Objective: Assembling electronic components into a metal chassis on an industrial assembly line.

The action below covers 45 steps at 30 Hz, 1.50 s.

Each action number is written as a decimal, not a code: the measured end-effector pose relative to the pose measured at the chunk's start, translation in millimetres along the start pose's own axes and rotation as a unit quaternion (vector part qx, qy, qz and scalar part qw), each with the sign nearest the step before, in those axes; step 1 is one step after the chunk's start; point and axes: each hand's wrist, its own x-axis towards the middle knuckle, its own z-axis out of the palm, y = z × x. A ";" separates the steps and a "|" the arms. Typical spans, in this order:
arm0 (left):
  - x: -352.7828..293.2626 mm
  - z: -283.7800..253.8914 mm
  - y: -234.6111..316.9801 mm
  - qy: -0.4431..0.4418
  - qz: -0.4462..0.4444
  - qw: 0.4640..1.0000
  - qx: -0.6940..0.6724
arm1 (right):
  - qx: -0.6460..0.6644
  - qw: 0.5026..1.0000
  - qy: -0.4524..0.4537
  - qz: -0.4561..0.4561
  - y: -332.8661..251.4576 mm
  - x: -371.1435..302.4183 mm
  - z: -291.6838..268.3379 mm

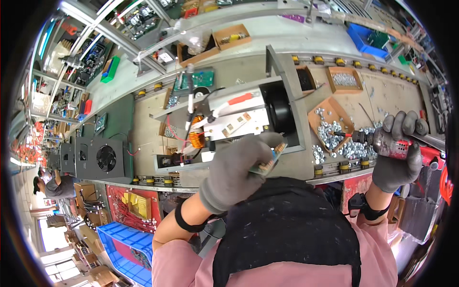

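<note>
My left hand (234, 170), in a grey glove, is closed on a small circuit board (270, 162) held at the near edge of an open metal case (300, 126). Inside that case are a black round fan (277, 107), white panels (239, 123) and a copper-wound coil (196, 131). My right hand (393, 174), also gloved, wraps round a red and grey power screwdriver (389, 143). Its bit points left over an open cardboard box (318, 115) of silver fasteners. Whether the bit touches any of them, I cannot tell.
More loose fasteners (354, 150) lie beside the box. Another fastener box (344, 80) stands farther back. Roller rails (344, 166) edge the line. Finished-looking grey cases with fans (98, 158) stand left. A blue crate (112, 244) sits lower left; another person (60, 185) is far left.
</note>
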 end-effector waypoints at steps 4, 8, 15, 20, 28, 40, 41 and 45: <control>-1.1 35.8 -51.3 -0.004 -0.017 0.996 0.088 | 0.004 1.000 -0.014 0.019 16.7 2.4 -29.7; 5.5 43.4 -103.1 0.075 -0.029 0.988 0.129 | 0.034 0.996 -0.005 0.086 46.9 6.6 -22.5; 8.6 15.1 -116.0 -0.014 -0.093 0.990 0.107 | 0.016 0.993 -0.049 0.107 101.6 12.4 7.1; -11.0 6.8 -134.6 -0.061 -0.096 0.993 0.018 | 0.048 0.980 -0.031 0.188 125.2 5.8 28.4; -21.6 4.0 -144.1 -0.147 -0.073 0.986 0.027 | -0.003 0.964 -0.029 0.264 160.8 -9.0 54.1; -22.7 -3.5 -143.5 -0.140 -0.063 0.987 0.053 | -0.099 0.975 -0.081 0.184 180.7 -16.7 65.0; -23.9 -2.9 -145.2 -0.137 -0.056 0.988 0.038 | -0.088 0.973 -0.070 0.200 181.4 -18.6 64.4; -26.7 -1.1 -148.6 -0.149 -0.051 0.987 0.029 | -0.105 0.975 -0.068 0.181 181.9 -22.6 64.2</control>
